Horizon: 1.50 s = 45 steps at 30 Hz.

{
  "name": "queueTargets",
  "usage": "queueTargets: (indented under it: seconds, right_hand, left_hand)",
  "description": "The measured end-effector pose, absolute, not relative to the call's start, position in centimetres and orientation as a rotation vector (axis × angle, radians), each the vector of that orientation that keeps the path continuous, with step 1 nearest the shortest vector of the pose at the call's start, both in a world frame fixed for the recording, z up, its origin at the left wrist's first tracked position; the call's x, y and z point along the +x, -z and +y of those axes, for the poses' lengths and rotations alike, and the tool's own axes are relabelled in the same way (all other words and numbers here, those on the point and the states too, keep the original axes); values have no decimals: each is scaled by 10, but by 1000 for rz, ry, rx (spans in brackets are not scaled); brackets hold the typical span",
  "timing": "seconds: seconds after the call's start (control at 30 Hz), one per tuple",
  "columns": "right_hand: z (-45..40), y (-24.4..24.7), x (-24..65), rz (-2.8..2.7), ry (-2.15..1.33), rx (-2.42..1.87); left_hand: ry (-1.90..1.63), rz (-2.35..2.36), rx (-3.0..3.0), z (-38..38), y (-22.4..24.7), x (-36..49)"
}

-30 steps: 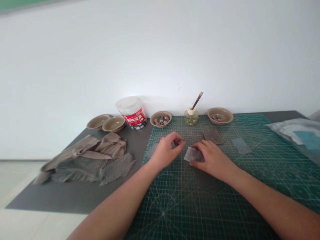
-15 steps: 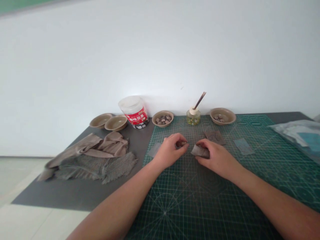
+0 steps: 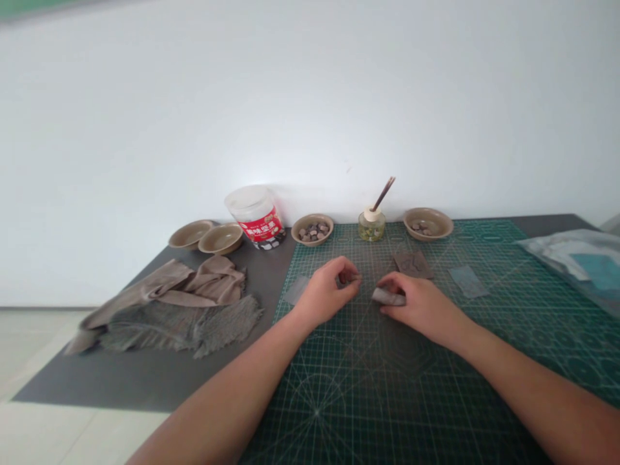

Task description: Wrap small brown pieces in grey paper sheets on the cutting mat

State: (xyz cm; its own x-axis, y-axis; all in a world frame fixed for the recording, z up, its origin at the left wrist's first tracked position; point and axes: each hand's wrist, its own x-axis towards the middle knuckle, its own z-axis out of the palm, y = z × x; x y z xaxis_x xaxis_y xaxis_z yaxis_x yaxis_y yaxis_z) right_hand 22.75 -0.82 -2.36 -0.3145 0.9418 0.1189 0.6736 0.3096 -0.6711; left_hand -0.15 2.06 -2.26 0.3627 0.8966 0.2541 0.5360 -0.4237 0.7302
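Note:
My left hand (image 3: 329, 289) is closed above the green cutting mat (image 3: 358, 368), its thumb and fingers pinching a small brownish piece (image 3: 356, 278) that looks like a pebble. Facing it, my right hand (image 3: 419, 300) grips a grey folded or block-like piece (image 3: 389, 296) between thumb and fingers. A small gap separates the two hands. Beside my left hand lies a clear sheet (image 3: 296, 290). Just behind my right hand are a brown square with dark lines (image 3: 413, 264) and, further right, a bluish translucent sheet (image 3: 467, 281).
Along the wall stand a bowl of pebbles (image 3: 312, 230), a reed diffuser (image 3: 372, 226), a bowl with few pebbles (image 3: 428, 225), a red-labelled tub (image 3: 256, 218) and two bowls (image 3: 221, 239). Cloths (image 3: 184, 323) lie left, a plastic bag (image 3: 581, 258) right.
The grey piece in my right hand has tilted and shows a narrower side. My hands stay nearly in place, and the whole view has shifted slightly.

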Motion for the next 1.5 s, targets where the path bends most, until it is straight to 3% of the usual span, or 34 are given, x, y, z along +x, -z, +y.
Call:
queueTargets:
  seconds: [0.47, 0.6, 0.83, 1.13, 1.5]
  right_hand:
    - [-4, 22, 230, -1850, -1067, -1276]
    - [-3, 24, 228, -1835, -1030, -1293]
    - [-6, 23, 227, -1602, -1260, -1191]
    - [-9, 15, 226, -1895, -874, -1154]
    - [-9, 26, 225, -2005, -701, -988]
  left_hand:
    - [-1012, 1046, 1741, 19, 26, 2]
    - [-967, 995, 1696, 18, 26, 3]
    - [-858, 1019, 1555, 16, 24, 6]
    - [-815, 925, 1439, 16, 26, 5]
    - [-814, 909, 1469, 16, 26, 6]
